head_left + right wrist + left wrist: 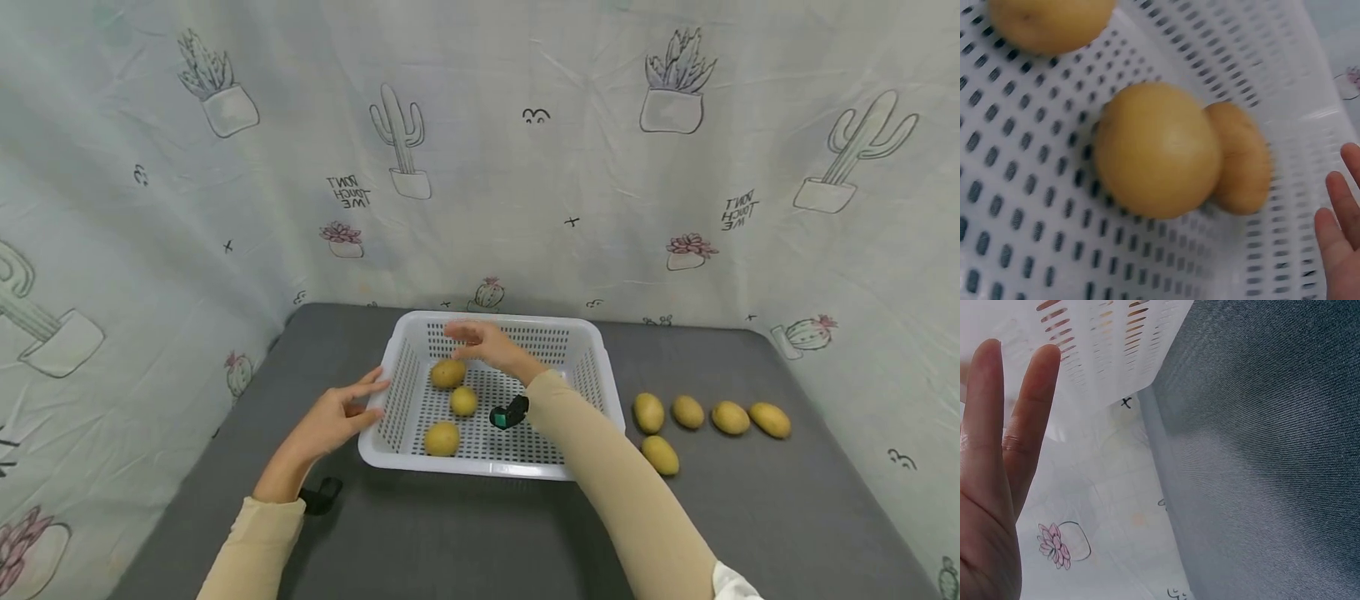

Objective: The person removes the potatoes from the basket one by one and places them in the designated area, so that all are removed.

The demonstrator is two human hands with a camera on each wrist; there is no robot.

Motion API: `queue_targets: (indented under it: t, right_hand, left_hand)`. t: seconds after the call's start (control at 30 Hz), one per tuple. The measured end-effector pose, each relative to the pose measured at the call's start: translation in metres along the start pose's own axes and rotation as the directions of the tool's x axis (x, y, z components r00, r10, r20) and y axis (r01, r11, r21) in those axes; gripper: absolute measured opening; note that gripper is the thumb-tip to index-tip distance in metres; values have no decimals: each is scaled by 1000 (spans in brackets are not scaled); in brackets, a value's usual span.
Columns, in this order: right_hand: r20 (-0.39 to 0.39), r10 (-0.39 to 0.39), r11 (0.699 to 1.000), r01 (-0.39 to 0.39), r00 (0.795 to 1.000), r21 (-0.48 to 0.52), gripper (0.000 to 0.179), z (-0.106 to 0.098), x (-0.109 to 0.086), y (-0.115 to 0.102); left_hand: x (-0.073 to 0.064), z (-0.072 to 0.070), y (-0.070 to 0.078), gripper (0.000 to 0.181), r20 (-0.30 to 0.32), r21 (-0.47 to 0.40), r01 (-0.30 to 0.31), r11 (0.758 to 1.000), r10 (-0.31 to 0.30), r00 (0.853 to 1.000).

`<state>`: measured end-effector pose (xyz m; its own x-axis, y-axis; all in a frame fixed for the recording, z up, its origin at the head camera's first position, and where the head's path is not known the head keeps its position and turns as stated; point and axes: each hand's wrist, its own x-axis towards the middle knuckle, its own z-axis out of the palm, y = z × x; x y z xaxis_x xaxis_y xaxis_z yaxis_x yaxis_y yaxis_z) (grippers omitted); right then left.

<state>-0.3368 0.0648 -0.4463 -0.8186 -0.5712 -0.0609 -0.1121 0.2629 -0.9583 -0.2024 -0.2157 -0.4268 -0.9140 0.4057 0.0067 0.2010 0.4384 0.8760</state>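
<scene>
A white perforated plastic basket (495, 468) stands on the grey table with three yellow potatoes in it. These are the back potato (447, 373), the middle potato (463, 402) and the front potato (442, 438). My left hand (326, 423) is at the basket's left side, fingertips right at the rim; the left wrist view shows two straight, spread fingers (1032, 400) beside the slotted wall. Over the back part of the basket is my right hand (487, 343), fingers loosely bent above the back potato. In the right wrist view its fingers (1342, 206) hold nothing.
To the right of the basket, several more potatoes lie on the grey table (750, 500): a row across, ending in a longer potato (769, 420), and a nearer potato (660, 455) close to the basket. A cactus-print curtain (480, 167) hangs behind the table.
</scene>
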Motion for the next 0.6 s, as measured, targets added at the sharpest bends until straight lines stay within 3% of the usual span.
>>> queue_targets:
  t: [0.23, 0.6]
  right_hand:
    - [91, 80, 987, -66, 993, -147, 55, 15, 1, 11]
    - [50, 99, 962, -83, 994, -260, 57, 18, 4, 21]
  left_hand:
    - [-7, 0, 1, 54, 5, -2, 9, 1000, -9, 1000]
    - [-1, 3, 1, 55, 1, 1, 6, 1000, -6, 1000]
